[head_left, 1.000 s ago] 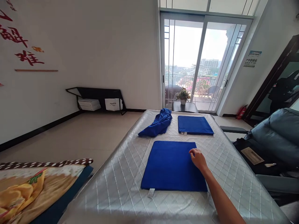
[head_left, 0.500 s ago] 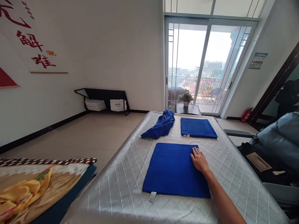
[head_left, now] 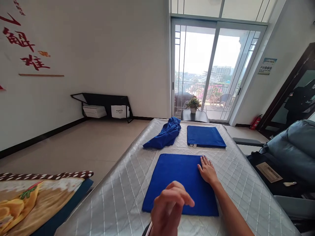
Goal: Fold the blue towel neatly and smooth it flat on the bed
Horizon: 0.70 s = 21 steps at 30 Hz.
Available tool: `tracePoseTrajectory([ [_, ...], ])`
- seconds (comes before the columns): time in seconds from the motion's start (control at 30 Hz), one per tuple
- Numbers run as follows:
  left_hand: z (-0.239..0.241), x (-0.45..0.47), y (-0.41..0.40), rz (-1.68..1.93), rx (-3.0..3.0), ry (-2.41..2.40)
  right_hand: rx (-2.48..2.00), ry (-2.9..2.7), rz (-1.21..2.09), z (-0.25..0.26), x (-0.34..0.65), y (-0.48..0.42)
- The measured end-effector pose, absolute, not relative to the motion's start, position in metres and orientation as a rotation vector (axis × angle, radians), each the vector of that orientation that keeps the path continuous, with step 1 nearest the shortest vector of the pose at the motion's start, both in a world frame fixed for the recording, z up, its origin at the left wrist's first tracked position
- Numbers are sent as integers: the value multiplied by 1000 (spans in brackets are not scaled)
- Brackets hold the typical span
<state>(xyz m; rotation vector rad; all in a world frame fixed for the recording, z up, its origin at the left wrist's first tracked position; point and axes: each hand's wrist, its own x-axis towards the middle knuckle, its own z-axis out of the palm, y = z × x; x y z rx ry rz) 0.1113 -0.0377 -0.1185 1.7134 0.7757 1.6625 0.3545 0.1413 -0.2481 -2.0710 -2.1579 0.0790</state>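
Note:
A flat blue cloth square (head_left: 180, 168), perhaps a folded towel or cover, lies on the silver quilted table cover (head_left: 118, 190). My right hand (head_left: 208, 168) rests flat on its right edge near the far corner, fingers stretched out. Above its near edge hovers my left hand (head_left: 169, 206), close to the camera, with fingers loosely bent, a gap to the thumb and nothing visible in it. Part of the cloth is hidden behind this hand. Farther back lie another flat blue cloth (head_left: 206, 136) with a white tag and a crumpled blue cloth (head_left: 164, 133).
To the left is a surface with a patterned yellow-brown cover (head_left: 49, 193). A grey armchair (head_left: 287, 147) stands at the right, with a dark item and cardboard label on it. Beyond the table are a potted plant (head_left: 193, 104), a low black rack (head_left: 105, 103) and glass sliding doors.
My left hand has come into view over the near part of the cloth square. My right hand stays flat on its right edge. The view has shifted slightly.

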Motion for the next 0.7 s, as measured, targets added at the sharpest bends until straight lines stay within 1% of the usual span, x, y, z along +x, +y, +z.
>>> tracePoseTrajectory([
  [0.07,-128,144,13,1432,1859,833,-2063,-2165,61,-248,356,140],
  [0.17,-157,193,75,1018,2227,1055,-2039,-2212,8,-250,358,136],
  [0.2,-168,206,91,967,2273,1060,-2031,-2229,-14,-251,359,135],
  [0.3,-197,230,126,899,2369,1110,-2025,-2245,-45,-254,360,134],
  [0.43,-221,237,156,841,2479,1199,-2050,-2227,-12,-257,358,138],
  [0.7,-254,229,170,703,2648,1353,-2085,-2140,92,-251,354,136],
])
